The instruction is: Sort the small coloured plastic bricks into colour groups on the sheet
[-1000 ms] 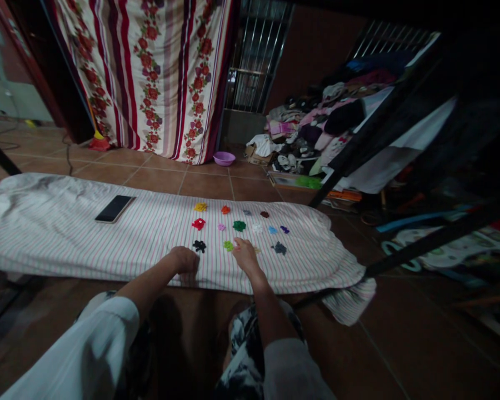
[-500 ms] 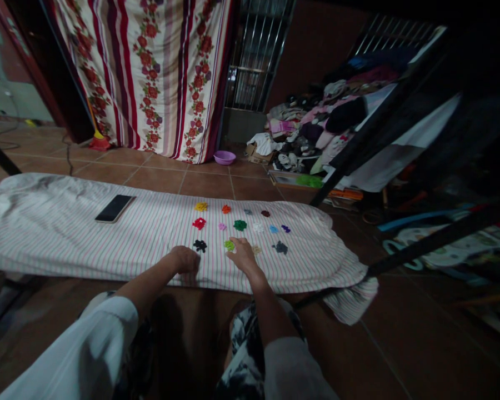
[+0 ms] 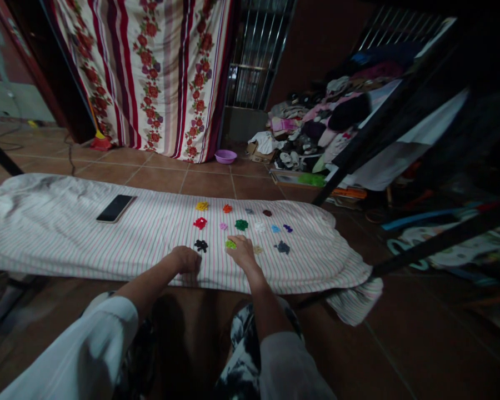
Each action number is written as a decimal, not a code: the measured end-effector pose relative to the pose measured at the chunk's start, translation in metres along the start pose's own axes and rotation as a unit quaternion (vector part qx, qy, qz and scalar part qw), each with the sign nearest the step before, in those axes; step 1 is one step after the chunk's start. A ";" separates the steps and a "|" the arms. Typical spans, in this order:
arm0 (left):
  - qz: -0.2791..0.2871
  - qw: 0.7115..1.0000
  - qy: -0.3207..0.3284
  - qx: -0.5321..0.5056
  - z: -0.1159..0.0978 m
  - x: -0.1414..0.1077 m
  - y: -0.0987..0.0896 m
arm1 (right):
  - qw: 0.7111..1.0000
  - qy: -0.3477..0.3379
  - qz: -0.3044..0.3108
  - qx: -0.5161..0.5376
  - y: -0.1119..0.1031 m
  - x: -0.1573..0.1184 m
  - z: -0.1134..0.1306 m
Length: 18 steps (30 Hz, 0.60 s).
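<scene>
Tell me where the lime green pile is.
In the head view, the lime green pile lies just left of centre on the striped cloth, at the right hand, right of the black pile.

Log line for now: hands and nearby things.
left hand: near black pile | right hand: at lime-green pile | phone: on striped cloth, left of both piles

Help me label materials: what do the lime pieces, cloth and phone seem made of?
Lime pieces: probably plastic, judging by the bright, even colour; too small to tell the finish.
Cloth: fabric, perhaps cotton, matte, shown by its soft folds and wrinkles.
Phone: probably a glass front, smooth and dark; its pale edge could be metal or plastic.
</scene>
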<state>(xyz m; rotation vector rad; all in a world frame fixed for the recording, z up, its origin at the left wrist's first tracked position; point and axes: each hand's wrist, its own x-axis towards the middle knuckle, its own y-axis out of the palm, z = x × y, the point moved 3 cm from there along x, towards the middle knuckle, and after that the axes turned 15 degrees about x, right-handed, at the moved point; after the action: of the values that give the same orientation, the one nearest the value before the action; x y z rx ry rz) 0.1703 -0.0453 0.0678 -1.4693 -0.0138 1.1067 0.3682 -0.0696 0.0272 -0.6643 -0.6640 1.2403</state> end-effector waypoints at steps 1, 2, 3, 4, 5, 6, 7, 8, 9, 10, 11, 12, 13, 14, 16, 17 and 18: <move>0.000 1.000 0.000 0.000 0.000 -0.001 0.000 | 1.000 -0.002 0.005 0.004 0.000 0.001 0.002; 0.001 1.000 0.001 -0.001 -0.001 -0.002 -0.001 | 1.000 -0.002 0.010 0.007 0.001 0.002 0.004; 0.001 1.000 0.001 -0.002 -0.001 -0.002 -0.001 | 1.000 -0.003 0.014 0.008 0.001 0.003 0.006; 0.001 1.000 0.001 -0.003 -0.001 -0.003 -0.002 | 1.000 -0.005 0.019 0.010 0.002 0.004 0.007; 0.001 1.000 0.001 -0.004 -0.001 -0.004 -0.003 | 1.000 -0.007 0.023 0.010 0.002 0.005 0.008; 0.001 1.000 0.001 -0.005 -0.001 -0.005 -0.003 | 1.000 -0.007 0.024 0.011 0.002 0.006 0.009; 0.002 1.000 0.001 -0.006 -0.001 -0.006 -0.004 | 1.000 -0.008 0.025 0.011 0.002 0.006 0.010; 0.004 1.000 0.001 -0.008 -0.001 -0.006 -0.004 | 1.000 -0.008 0.024 0.012 0.002 0.006 0.011; 0.005 1.000 0.001 -0.009 -0.001 -0.007 -0.004 | 1.000 -0.007 0.022 0.012 0.001 0.006 0.011; 0.005 1.000 0.001 -0.009 -0.001 -0.007 -0.004 | 1.000 -0.007 0.020 0.012 0.000 0.005 0.011; 0.004 1.000 0.000 -0.009 -0.001 -0.007 -0.004 | 1.000 -0.007 0.016 0.012 0.000 0.005 0.011; 0.001 1.000 -0.001 -0.009 -0.001 -0.007 -0.004 | 1.000 -0.007 0.013 0.012 -0.001 0.004 0.010; -0.002 1.000 -0.003 -0.009 -0.001 -0.007 -0.004 | 1.000 -0.007 0.010 0.011 -0.002 0.003 0.010; -0.006 1.000 -0.004 -0.009 -0.001 -0.007 -0.003 | 1.000 -0.008 0.008 0.011 -0.003 0.003 0.009; -0.010 1.000 -0.004 -0.010 -0.001 -0.007 -0.003 | 1.000 -0.011 0.007 0.013 -0.004 0.002 0.007; -0.013 1.000 -0.004 -0.010 -0.001 -0.007 -0.002 | 1.000 -0.014 0.009 0.014 -0.003 0.002 0.006; -0.015 1.000 -0.004 -0.011 -0.001 -0.007 -0.002 | 1.000 -0.018 0.010 0.015 -0.003 0.002 0.005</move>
<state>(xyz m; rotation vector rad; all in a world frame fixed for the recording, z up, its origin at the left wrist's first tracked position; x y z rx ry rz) 0.1680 -0.0493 0.0730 -1.4791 -0.0533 1.0901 0.3669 -0.0682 0.0326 -0.6267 -0.6696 1.2801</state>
